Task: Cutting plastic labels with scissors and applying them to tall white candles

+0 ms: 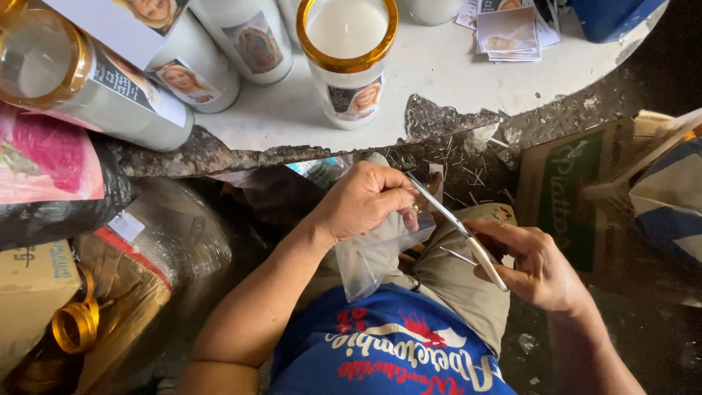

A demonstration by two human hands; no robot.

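We see, largest first: a white table [453, 66] with a chipped edge, bearing 1 upright white glass candle [349, 58] with a gold rim; a clear plastic bag [373, 252] over the lap, pinched at its top by our closed left hand [362, 199]; our right hand [537, 267] wrapped around the handles of scissors [457, 227], blades reaching to the bag's upper edge

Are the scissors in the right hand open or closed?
Open. The scissors show two blades spread apart, the upper one reaching the clear plastic bag held by the left hand.
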